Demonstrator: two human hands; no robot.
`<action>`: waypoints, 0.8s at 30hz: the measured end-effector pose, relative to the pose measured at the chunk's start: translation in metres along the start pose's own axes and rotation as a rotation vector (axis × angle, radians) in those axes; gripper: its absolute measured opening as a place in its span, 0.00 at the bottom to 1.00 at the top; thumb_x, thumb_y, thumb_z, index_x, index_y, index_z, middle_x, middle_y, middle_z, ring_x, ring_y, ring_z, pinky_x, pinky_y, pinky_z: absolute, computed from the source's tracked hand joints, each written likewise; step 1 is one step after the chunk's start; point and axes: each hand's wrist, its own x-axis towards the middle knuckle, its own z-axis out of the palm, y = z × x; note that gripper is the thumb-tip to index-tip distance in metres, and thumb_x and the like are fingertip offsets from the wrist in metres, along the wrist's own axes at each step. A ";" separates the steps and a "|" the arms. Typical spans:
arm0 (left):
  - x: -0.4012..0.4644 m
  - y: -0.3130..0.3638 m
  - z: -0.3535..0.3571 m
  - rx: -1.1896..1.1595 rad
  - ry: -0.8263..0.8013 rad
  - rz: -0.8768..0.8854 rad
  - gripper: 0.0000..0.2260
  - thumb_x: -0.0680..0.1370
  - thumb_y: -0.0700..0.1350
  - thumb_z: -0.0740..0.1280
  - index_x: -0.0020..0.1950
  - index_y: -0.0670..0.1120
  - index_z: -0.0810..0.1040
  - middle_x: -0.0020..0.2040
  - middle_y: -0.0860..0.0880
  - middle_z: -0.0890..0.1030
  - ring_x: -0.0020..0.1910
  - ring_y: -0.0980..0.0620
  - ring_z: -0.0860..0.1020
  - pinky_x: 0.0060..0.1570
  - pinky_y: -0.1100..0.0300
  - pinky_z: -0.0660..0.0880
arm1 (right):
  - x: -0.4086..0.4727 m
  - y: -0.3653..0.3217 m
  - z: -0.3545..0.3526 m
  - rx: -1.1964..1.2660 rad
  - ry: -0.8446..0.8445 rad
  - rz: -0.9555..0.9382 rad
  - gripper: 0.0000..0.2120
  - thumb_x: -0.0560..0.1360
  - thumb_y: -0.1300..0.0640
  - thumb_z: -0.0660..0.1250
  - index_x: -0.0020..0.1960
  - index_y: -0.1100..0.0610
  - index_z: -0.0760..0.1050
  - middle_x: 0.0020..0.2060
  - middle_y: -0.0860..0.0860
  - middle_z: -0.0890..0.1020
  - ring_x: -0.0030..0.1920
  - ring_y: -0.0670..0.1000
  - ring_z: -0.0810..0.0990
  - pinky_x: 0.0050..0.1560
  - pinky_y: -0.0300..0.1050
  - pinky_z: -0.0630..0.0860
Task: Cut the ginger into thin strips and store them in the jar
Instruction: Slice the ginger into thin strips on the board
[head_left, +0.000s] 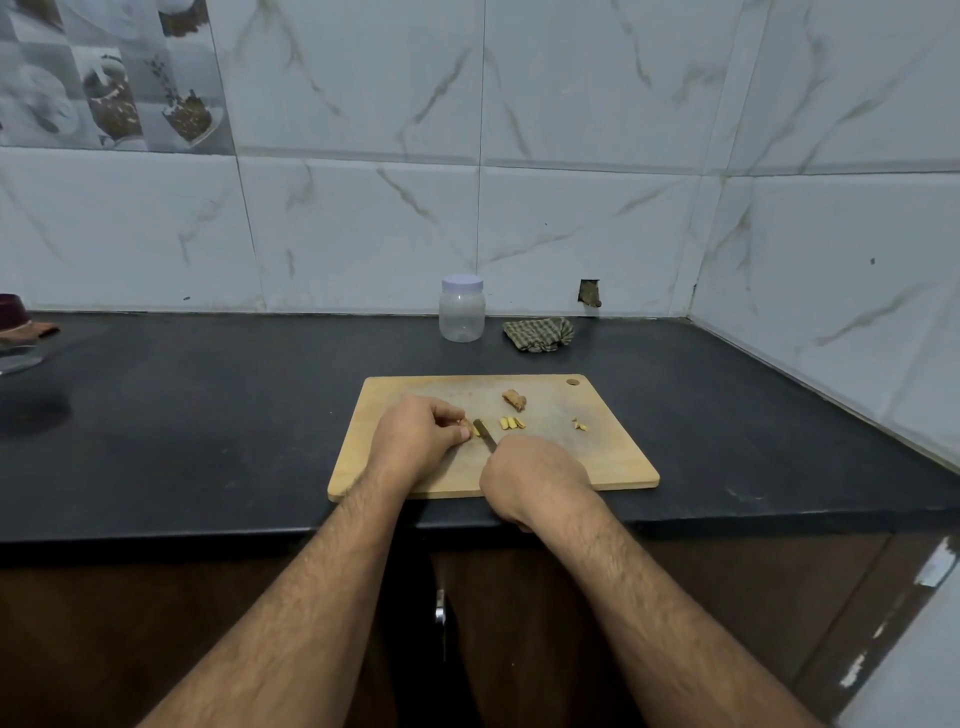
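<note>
Left hand (415, 441) is down on the wooden cutting board (613, 457), fingers curled in, pinching a small piece of ginger (467, 427) right at its fingertips, at about three o'clock of that hand. Right hand (535, 478) sits at the board's near edge, wrapped round the knife (484, 434) handle, and the blade pokes out toward eleven o'clock, its tip just beside the pinched piece. A little cluster of cut strips (512, 423) lies just past the blade at two o'clock of the right hand, with an uncut ginger chunk (514, 400) a bit beyond it at twelve. A few scraps (580, 425) sit apart toward the board's right side. The jar (462, 309), clear with a white lid on, stands at the board's twelve o'clock against the wall, with a crumpled checked cloth (540, 335) just to its right. No label or writing can be read on the jar or anywhere else.
</note>
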 end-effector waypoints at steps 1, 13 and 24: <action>0.000 0.000 0.000 -0.010 0.002 -0.001 0.12 0.74 0.47 0.74 0.57 0.51 0.84 0.52 0.55 0.84 0.48 0.60 0.77 0.49 0.65 0.70 | 0.000 0.000 0.001 0.004 0.004 -0.008 0.14 0.80 0.57 0.57 0.62 0.58 0.74 0.57 0.55 0.79 0.50 0.54 0.75 0.48 0.46 0.71; -0.001 -0.001 0.001 -0.023 -0.002 0.010 0.07 0.74 0.47 0.74 0.51 0.52 0.86 0.50 0.56 0.85 0.49 0.57 0.80 0.52 0.58 0.76 | 0.005 -0.005 0.006 0.022 0.059 -0.046 0.15 0.82 0.54 0.55 0.63 0.57 0.75 0.58 0.54 0.80 0.56 0.54 0.78 0.47 0.46 0.70; -0.001 0.001 -0.001 -0.008 -0.011 0.012 0.07 0.75 0.47 0.73 0.52 0.51 0.86 0.51 0.56 0.85 0.50 0.58 0.79 0.50 0.60 0.75 | 0.009 -0.004 0.008 0.003 0.050 -0.059 0.15 0.82 0.53 0.56 0.63 0.56 0.75 0.57 0.54 0.80 0.55 0.54 0.78 0.46 0.46 0.71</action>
